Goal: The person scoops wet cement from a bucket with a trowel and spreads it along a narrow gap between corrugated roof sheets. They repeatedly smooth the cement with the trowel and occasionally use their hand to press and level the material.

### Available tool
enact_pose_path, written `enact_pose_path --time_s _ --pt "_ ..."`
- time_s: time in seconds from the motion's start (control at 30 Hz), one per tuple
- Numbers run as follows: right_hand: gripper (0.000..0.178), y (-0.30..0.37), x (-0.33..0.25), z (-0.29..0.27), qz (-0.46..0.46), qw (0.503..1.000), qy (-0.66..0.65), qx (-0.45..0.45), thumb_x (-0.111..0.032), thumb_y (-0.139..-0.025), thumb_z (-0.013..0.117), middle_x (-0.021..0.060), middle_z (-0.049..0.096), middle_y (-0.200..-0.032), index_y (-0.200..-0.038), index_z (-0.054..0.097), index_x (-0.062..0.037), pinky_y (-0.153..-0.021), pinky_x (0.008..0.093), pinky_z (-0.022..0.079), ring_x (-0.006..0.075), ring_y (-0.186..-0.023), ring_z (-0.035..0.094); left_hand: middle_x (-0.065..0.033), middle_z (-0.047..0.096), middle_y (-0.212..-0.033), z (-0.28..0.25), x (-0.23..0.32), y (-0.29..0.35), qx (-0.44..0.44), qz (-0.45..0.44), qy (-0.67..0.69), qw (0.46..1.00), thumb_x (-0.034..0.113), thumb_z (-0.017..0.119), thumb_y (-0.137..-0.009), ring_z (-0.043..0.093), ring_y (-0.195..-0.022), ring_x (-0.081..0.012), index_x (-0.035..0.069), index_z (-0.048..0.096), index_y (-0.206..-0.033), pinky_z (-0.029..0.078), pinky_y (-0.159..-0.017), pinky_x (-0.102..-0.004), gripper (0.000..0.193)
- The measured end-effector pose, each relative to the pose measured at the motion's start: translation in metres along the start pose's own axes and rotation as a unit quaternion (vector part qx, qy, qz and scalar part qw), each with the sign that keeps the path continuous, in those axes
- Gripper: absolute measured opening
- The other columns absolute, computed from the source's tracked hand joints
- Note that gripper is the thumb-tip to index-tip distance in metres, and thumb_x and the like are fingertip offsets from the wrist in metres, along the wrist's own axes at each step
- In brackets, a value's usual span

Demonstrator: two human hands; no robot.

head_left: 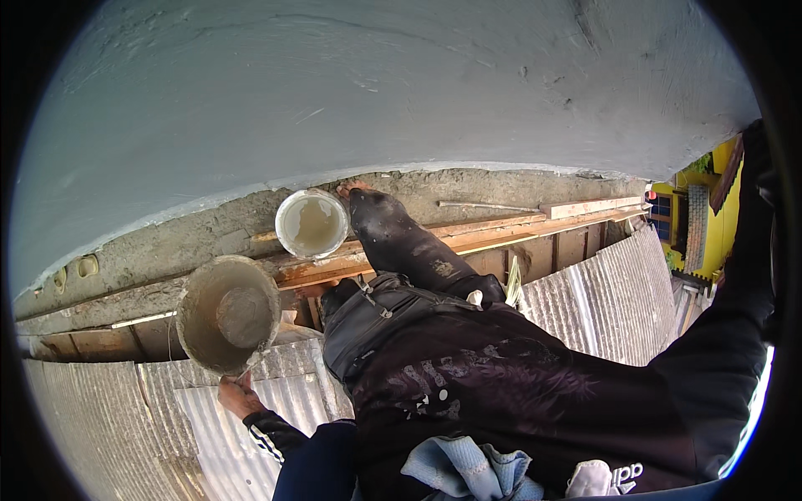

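Lower left, the left hand clamps a grey bucket at its edge (the right's grip I cannot tell). A white bucket of cloudy liquid stands left of centre.

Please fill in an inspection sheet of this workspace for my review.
Surface: rough ledge, with wooden boards along it.
Job's things: gray bucket, residue inside; white bucket, pale wet-looking contents.
Clutter: thin rod lying near the boards.
Hands: left hand grips the gray bucket at its near edge; right hand not visible.
Cables: nothing seen.
Surroundings: gray wall, corrugated sheets, yellow building at right.
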State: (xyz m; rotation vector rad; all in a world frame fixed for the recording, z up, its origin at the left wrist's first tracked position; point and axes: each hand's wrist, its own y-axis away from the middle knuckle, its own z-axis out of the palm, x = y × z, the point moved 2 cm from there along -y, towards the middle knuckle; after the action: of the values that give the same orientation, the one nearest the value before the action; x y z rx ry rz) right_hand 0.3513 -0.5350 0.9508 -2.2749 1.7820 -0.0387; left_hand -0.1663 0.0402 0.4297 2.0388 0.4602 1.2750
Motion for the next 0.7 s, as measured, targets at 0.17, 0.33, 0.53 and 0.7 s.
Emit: enact_pose_path --time_s 0.17,0.33,0.53,0.7 --pt "0.060 -0.017 0.011 -0.026 -0.035 0.997 -0.057 -0.043 -0.046 -0.111 0.045 0.0183 0.074 -0.118 -0.134 0.065 0.0053 -0.097 0.0348 0.052 0.0208 -0.104 0.070 -0.0227 0.071 -0.094 -0.027 0.020 0.073 0.020 -0.025 0.073 0.997 0.001 0.050 -0.086 0.075 -0.078 -0.0362 -0.012 0.065 -0.093 0.069 -0.079 -0.0543 0.021" --pt "0.067 -0.055 0.007 -0.040 -0.076 0.989 -0.114 -0.061 -0.052 -0.112 0.042 0.0199 0.074 -0.119 -0.135 0.065 0.0063 -0.099 0.0356 0.051 0.0218 -0.106 0.069 -0.0172 0.064 -0.085 -0.055 0.038 0.159 0.092 -0.003 0.134 0.987 0.000 0.048 -0.087 0.070 -0.067 -0.0314 -0.008 0.058 -0.084 0.070 -0.076 -0.0579 0.013" --pt "0.068 -0.081 0.015 -0.036 -0.131 0.964 -0.210 -0.095 -0.052 -0.114 0.041 0.0216 0.073 -0.117 -0.131 0.065 0.0089 -0.097 0.0381 0.050 0.0230 -0.106 0.067 -0.0177 0.061 -0.094 -0.037 0.033 0.254 0.188 0.040 0.260 0.946 0.003 0.049 -0.097 0.071 -0.074 -0.0305 -0.010 0.057 -0.093 0.072 -0.071 -0.0520 0.016" --pt "0.071 -0.097 0.031 -0.035 -0.142 0.969 -0.183 -0.086 -0.057 -0.114 0.041 0.0135 0.073 -0.113 -0.134 0.066 0.0069 -0.092 0.0343 0.051 0.0192 -0.103 0.065 -0.0190 0.059 -0.092 -0.012 0.016 0.309 0.255 0.027 0.352 0.900 0.002 0.050 -0.097 0.070 -0.074 -0.0372 -0.010 0.052 -0.093 0.071 -0.071 -0.0526 0.013"
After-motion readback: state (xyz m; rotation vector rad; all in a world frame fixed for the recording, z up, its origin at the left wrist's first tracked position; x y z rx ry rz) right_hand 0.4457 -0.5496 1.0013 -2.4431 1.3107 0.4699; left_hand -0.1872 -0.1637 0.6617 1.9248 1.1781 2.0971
